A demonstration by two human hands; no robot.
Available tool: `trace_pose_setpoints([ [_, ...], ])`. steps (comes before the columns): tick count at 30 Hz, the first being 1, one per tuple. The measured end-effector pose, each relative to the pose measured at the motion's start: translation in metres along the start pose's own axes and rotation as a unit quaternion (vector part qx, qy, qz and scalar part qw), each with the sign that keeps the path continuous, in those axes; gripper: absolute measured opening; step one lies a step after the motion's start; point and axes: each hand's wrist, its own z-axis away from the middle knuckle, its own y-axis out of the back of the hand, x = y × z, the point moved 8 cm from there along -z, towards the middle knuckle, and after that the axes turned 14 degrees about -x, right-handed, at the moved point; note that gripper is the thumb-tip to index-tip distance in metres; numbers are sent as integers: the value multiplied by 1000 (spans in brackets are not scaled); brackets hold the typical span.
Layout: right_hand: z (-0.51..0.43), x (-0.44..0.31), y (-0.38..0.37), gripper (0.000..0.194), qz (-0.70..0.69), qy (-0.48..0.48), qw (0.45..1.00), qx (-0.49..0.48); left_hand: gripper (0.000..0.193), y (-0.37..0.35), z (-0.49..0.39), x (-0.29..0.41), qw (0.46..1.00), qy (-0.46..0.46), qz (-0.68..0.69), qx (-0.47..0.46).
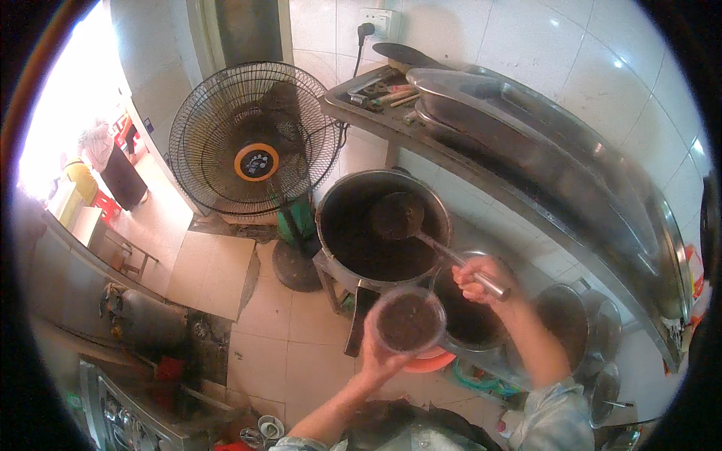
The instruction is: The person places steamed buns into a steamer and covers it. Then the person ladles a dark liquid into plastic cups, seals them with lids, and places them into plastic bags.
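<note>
My left hand [377, 348] holds a clear round tub [439, 315] filled with a dark brown food [410, 324]. In my right hand [479, 279] is the metal handle of a ladle [440, 248]. Its round bowl [397, 216] is over or in a large metal pot [327, 237] with dark contents; the exact depth is hard to tell. The tub is near the front rim of that pot. A second pot [478, 346], also dark inside, stands under my right hand, partly hidden by it.
A black-caged floor fan [256, 129] stands left of the big pot. A metal shelf [395, 127] with covered trays [524, 129] overhangs the right side. More pots [564, 321] stand at right. Below the tub is a red basin [431, 362]. People [115, 163] are beyond the doorway.
</note>
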Motion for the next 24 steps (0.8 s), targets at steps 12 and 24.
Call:
trace_pose_setpoints([
  [12, 111, -2, -103, 33, 19, 70, 996, -54, 83, 75, -43, -6, 970, 29, -200, 132],
  [24, 129, 20, -124, 30, 287, -7, 955, 79, 86, 79, -59, -22, 970, 10, -194, 147],
])
